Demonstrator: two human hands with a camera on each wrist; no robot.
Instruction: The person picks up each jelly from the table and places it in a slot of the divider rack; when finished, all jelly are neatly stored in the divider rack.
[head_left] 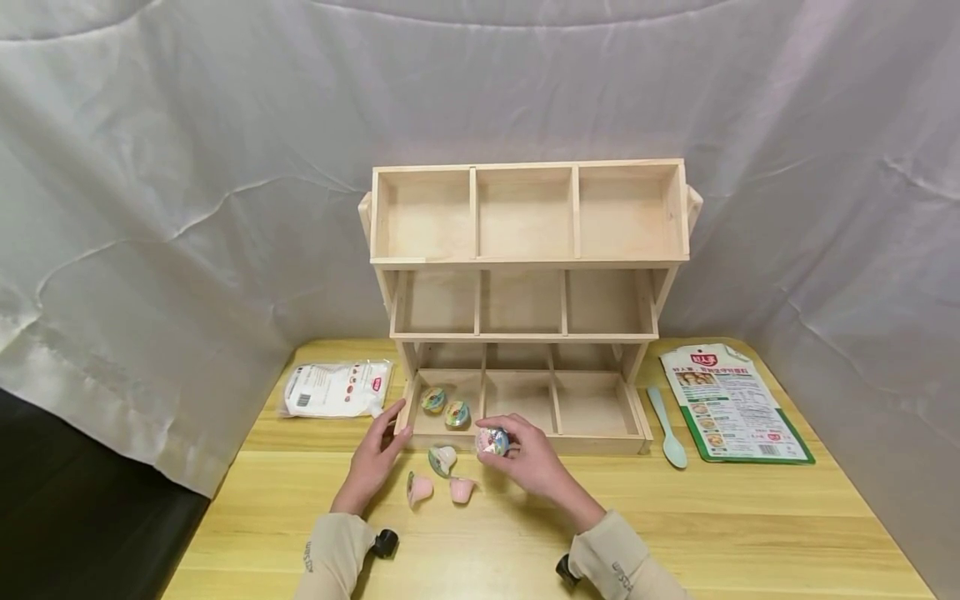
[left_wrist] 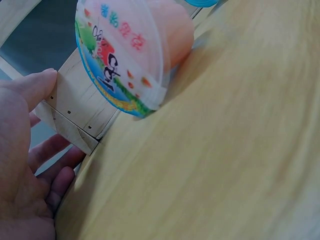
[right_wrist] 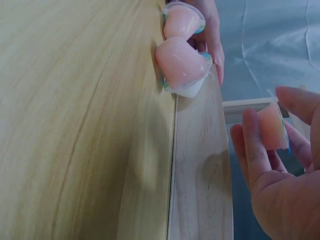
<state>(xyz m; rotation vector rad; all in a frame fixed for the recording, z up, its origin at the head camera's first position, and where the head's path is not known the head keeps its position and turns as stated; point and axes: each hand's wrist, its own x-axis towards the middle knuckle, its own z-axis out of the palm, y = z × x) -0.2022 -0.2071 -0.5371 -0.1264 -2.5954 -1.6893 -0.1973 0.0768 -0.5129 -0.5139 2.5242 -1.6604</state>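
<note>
My right hand pinches a small jelly cup with a printed lid, over the front edge of the bottom tier of a three-tier wooden organizer. Its pink side shows between thumb and fingers in the right wrist view. At the organizer's front left corner, my left hand grips the wood, thumb on one side and fingers curled behind. Two jelly cups lie lids up in the bottom left compartment. On the table between my hands are three more, a whitish one and two pink ones, tipped on their sides or upright.
To the left of the organizer lies a white plastic packet. A pale green spoon and a green-and-white printed pouch lie on its right. Grey curtain surrounds the wooden table at back and sides.
</note>
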